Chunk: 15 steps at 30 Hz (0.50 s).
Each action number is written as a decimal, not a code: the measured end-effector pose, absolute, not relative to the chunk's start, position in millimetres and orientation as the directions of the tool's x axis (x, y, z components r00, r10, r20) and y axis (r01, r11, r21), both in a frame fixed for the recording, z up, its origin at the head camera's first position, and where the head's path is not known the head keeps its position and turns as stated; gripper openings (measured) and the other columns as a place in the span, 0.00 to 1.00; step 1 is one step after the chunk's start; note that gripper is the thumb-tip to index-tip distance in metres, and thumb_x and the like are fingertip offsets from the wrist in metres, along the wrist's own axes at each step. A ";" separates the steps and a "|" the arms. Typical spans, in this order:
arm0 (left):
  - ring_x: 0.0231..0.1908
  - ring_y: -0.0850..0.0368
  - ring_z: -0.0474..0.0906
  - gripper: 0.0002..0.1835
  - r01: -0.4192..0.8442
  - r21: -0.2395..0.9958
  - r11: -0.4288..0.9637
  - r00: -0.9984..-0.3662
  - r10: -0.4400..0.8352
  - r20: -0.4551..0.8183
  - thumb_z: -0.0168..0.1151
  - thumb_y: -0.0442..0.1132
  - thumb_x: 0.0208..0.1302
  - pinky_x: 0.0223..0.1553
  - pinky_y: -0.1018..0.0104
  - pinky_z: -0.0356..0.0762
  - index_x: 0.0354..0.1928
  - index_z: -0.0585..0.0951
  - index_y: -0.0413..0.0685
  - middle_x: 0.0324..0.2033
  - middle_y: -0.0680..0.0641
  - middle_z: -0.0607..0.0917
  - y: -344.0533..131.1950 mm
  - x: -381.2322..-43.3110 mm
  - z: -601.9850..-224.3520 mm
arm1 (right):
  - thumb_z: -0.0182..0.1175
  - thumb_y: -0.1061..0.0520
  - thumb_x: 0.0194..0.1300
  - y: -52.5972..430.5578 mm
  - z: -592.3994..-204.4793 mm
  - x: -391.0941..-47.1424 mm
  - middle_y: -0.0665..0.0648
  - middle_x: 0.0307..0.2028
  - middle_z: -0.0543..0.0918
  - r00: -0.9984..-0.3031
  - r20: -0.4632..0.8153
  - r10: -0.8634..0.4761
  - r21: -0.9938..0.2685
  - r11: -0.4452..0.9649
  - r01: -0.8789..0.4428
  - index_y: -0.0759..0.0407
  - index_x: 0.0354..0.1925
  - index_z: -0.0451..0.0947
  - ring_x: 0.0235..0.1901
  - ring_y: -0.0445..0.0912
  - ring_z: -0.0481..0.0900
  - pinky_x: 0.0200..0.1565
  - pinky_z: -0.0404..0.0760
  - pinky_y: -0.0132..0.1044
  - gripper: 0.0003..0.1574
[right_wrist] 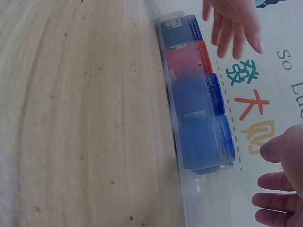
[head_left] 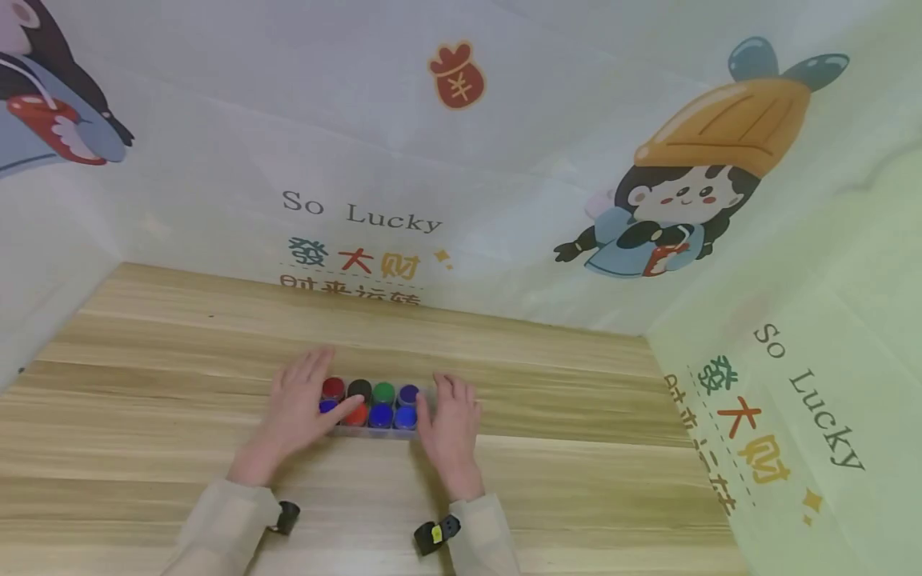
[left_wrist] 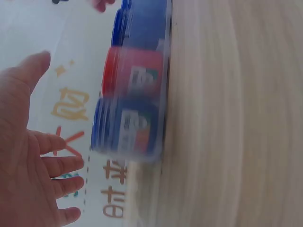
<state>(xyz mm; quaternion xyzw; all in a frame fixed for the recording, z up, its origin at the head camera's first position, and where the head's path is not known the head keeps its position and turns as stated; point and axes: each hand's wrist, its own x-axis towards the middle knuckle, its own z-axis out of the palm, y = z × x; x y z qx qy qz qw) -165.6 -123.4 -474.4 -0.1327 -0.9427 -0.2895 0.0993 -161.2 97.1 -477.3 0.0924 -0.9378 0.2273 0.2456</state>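
Observation:
A clear plastic tray (head_left: 374, 434) holds two rows of small paint jars with coloured lids. The back row shows a dark red jar (head_left: 334, 388), a black one, a green jar (head_left: 384, 392) and a dark blue one. In front, a red-orange jar (head_left: 356, 415) stands among blue jars (head_left: 381, 416). My left hand (head_left: 291, 404) hovers by the tray's left end, fingers spread, its thumb overlapping the front row in the head view. At the right end, my right hand (head_left: 450, 420) is held with loosely extended fingers. Both wrist views show a gap between palm and jars.
The tray rests on a wood-grain table (head_left: 562, 480). A pale printed cloth (head_left: 519, 200) with cartoon figures and lettering rises behind the table and along its sides. Dark bands (head_left: 436, 534) sit at both wrists, by light sleeves.

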 end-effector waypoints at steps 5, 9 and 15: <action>0.62 0.30 0.55 0.50 0.280 0.548 0.788 -0.955 0.173 0.239 0.61 0.62 0.55 0.59 0.32 0.46 0.66 0.59 0.29 0.63 0.29 0.62 -138.0 -165.9 -478.5 | 0.64 0.55 0.57 99.2 -481.0 -162.9 0.59 0.40 0.79 -0.840 0.541 -0.032 -0.401 0.869 -0.291 0.64 0.46 0.79 0.41 0.52 0.72 0.39 0.71 0.43 0.20; 0.60 0.29 0.58 0.50 0.245 0.572 0.783 -0.967 0.156 0.201 0.63 0.63 0.53 0.58 0.32 0.50 0.64 0.62 0.28 0.60 0.27 0.65 -149.8 -163.3 -479.2 | 0.66 0.56 0.55 100.5 -482.8 -164.1 0.58 0.34 0.79 -0.850 0.526 -0.017 -0.409 0.872 -0.270 0.63 0.40 0.80 0.37 0.50 0.71 0.37 0.70 0.40 0.15; 0.46 0.39 0.70 0.51 0.245 0.596 0.764 -0.969 0.179 0.169 0.70 0.62 0.45 0.52 0.37 0.61 0.60 0.67 0.27 0.39 0.38 0.77 -160.9 -160.2 -480.4 | 0.69 0.58 0.52 101.5 -482.4 -164.2 0.52 0.24 0.74 -0.883 0.469 -0.003 -0.430 0.873 -0.232 0.61 0.32 0.83 0.29 0.46 0.68 0.31 0.67 0.34 0.09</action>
